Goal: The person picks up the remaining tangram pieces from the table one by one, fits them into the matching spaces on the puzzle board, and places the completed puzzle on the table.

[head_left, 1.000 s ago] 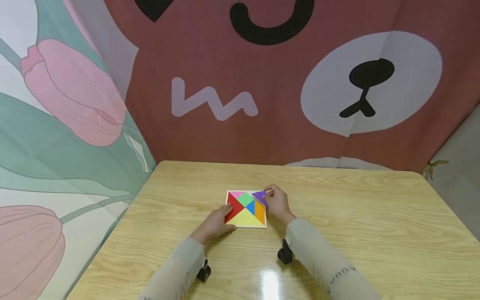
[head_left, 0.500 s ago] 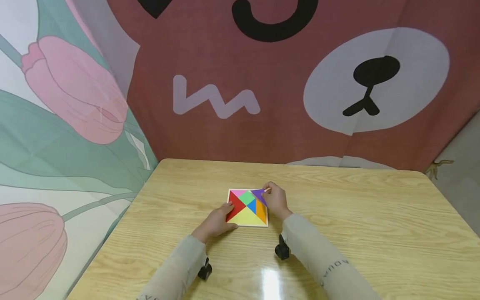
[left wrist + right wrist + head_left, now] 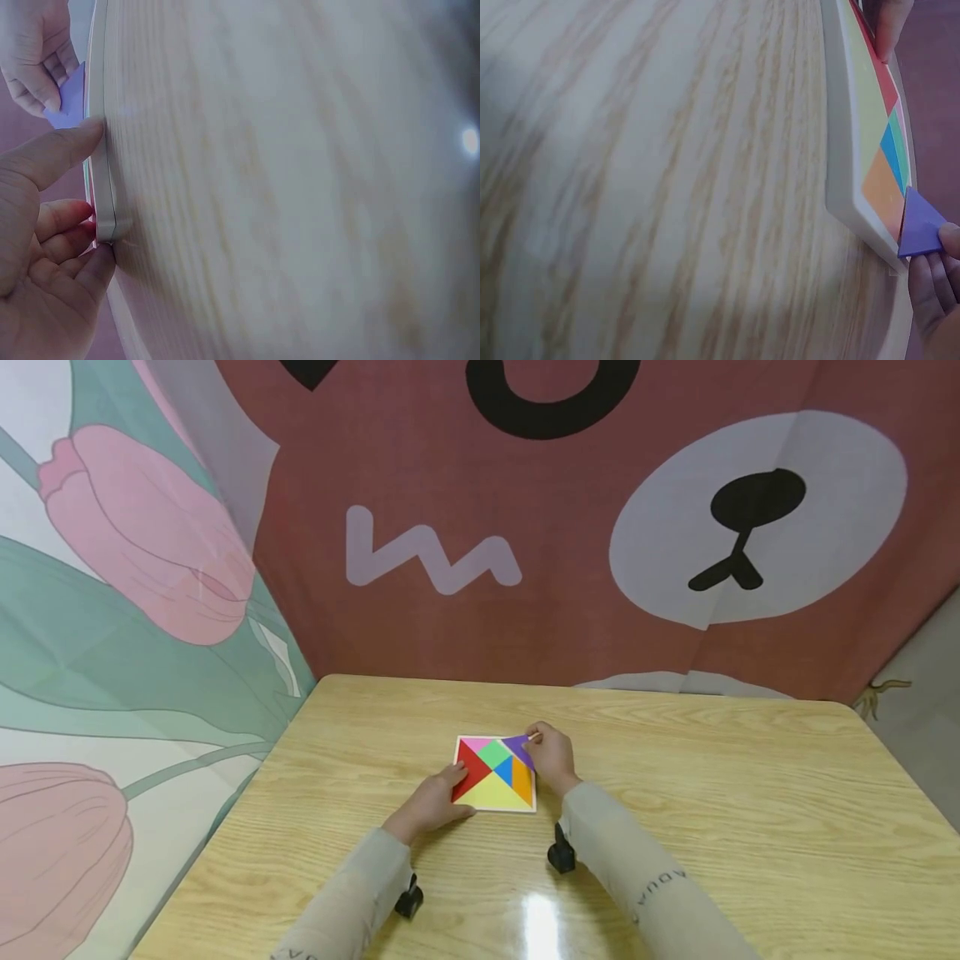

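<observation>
A square tangram board with a pale rim lies on the table. In it sit a red triangle, a yellow triangle, a green square, a blue triangle, and pink and orange pieces. My left hand holds the board at its near left corner, fingers on the red side. With thumb and fingers, my right hand pinches a purple triangle over the far right corner. The right wrist view shows this triangle tilted up from the board, one edge close to the orange piece.
The wood-grain table extends around the board on all sides. A reddish cloth with a bear print hangs behind its far edge, and a flowered cloth hangs along the left.
The purple triangle has come down and slightly left, closer into the far right corner of the board, with my right hand still pinching it. My left hand stays at the board's corner.
</observation>
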